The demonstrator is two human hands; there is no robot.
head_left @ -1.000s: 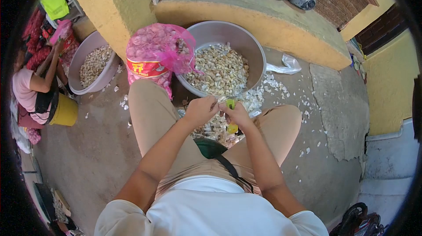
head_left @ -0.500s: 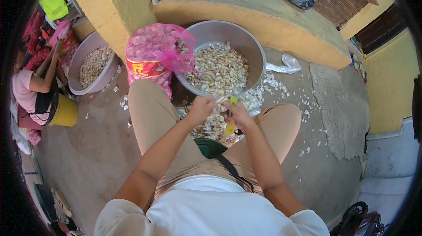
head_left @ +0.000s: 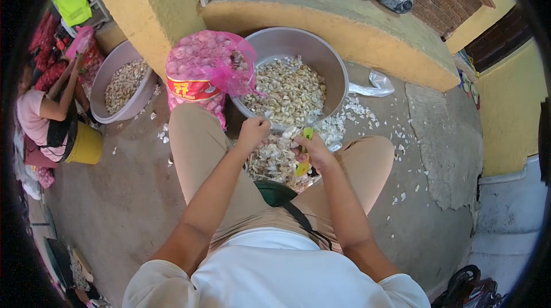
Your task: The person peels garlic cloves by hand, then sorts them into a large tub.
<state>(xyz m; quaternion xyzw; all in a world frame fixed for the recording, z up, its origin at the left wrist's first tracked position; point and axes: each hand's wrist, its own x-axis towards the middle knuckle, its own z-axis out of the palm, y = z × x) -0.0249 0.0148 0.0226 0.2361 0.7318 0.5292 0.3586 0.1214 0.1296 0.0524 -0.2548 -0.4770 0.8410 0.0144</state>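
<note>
My right hand is closed around a yellow-green tool, seemingly a cutter; I cannot make out its blade. A whitish piece of garlic shows at that hand's fingertips. To the left, a short gap away, my left hand is closed, and whatever its fingers hold is hidden. Both hands are over a heap of garlic peelings between my knees. Just beyond them stands a large grey basin with many garlic cloves in it.
A pink mesh sack of garlic leans by the basin at left. Peelings litter the concrete floor, near a plastic bag. A co-worker sits at far left beside another basin. A yellow ledge runs behind.
My left hand has moved left and slightly up, away from my right hand. The right hand has shifted slightly, with the yellow-green tool still in it and the garlic now more visible.
</note>
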